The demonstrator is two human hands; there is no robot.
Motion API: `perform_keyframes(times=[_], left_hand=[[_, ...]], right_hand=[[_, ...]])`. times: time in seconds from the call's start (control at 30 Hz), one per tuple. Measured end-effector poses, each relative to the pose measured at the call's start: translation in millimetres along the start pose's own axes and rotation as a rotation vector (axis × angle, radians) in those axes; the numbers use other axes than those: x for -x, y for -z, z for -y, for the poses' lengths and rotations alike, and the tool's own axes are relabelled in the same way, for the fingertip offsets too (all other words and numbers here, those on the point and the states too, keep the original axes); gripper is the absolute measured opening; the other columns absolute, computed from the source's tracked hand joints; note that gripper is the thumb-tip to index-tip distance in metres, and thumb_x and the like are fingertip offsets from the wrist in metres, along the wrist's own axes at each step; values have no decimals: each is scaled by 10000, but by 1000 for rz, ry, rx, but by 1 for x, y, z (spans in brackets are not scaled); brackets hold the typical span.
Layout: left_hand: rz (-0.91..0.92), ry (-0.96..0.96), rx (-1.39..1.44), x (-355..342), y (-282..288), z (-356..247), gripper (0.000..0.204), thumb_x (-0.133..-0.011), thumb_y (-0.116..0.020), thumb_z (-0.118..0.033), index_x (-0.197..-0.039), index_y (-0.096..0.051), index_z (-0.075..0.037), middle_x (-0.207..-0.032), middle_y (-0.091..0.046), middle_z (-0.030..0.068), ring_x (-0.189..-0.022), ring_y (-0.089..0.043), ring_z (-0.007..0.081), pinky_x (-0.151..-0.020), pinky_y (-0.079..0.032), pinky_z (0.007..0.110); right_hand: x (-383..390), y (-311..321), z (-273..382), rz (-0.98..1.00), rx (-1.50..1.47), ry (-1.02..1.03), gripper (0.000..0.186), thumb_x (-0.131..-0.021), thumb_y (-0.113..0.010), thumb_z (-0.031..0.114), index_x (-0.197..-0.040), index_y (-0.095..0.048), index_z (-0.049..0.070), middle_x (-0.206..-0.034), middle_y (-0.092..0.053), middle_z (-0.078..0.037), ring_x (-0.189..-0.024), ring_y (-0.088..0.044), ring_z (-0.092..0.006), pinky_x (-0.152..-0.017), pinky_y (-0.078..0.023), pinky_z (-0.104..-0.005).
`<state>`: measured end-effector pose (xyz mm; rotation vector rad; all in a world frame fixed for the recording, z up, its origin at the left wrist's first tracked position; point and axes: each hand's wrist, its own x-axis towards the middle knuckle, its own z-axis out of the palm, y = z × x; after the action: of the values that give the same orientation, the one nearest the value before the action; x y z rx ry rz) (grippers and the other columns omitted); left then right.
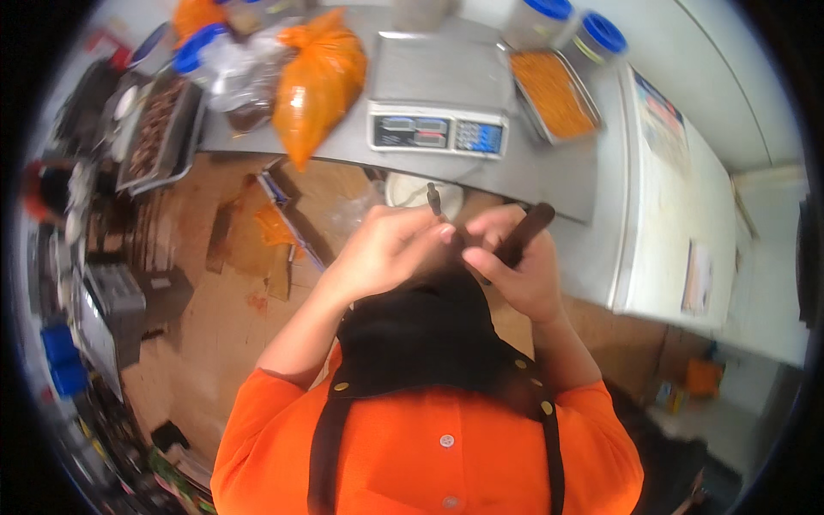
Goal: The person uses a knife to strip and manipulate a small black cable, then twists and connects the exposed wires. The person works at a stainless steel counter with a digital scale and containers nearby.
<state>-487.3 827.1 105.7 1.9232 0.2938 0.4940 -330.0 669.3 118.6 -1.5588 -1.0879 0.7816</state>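
Observation:
Both my hands are raised in front of the black apron (pixel 421 330), close together. My left hand (pixel 390 249) is closed, its fingers pinching a small dark stick-like piece (pixel 434 199) with a narrower tip, perhaps a cable plug. To its right, my right hand (pixel 519 266) is wrapped round a dark brown cylinder (pixel 534 227), whose rounded end points up and to the right. Blur hides what lies between the two hands and whether the pieces are joined. Beyond them, a digital weighing scale (pixel 438 73) stands on the metal table (pixel 549 176).
A tied orange bag (pixel 319 81) sits left of the scale; a tray of orange shreds (pixel 554 93) lies right. Blue-lidded tubs (pixel 592 41) line the back. A white refrigerator-like cabinet (pixel 678 206) stands at right, a tray of brown pieces (pixel 159 133) at left. Flattened cardboard (pixel 232 232) covers the floor.

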Motion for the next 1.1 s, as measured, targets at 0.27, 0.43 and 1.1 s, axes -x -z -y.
perform_keyframes(times=[0.27, 0.43, 1.1], left_hand=[[94, -28, -93, -34, -69, 2, 69, -861, -641, -34, -874, -618, 30, -732, -603, 235, -680, -607, 434, -569, -461, 427], [270, 281, 210, -45, -102, 7, 171, -992, -567, -153, -932, -626, -5, -675, -552, 61, -630, -505, 111, -589, -410, 279], [68, 517, 296, -100, -334, 187, 198, -1024, -530, -178, -971, -631, -16, -818, -655, 58, -756, -557, 102, -703, -469, 281]], right_hand=[[16, 11, -20, -377, 131, -210, 174, -870, -739, 156, -882, -668, -3, -740, -659, -32, -659, -584, -87, -603, -453, -262], [28, 37, -53, -470, 83, -284, 200, -876, -721, 184, -889, -665, -8, -693, -692, -114, -600, -665, -162, -597, -502, -301], [25, 151, -323, -382, -749, -524, 139, -986, -604, 147, -949, -617, 14, -703, -584, -12, -556, -512, -65, -487, -369, -199]])
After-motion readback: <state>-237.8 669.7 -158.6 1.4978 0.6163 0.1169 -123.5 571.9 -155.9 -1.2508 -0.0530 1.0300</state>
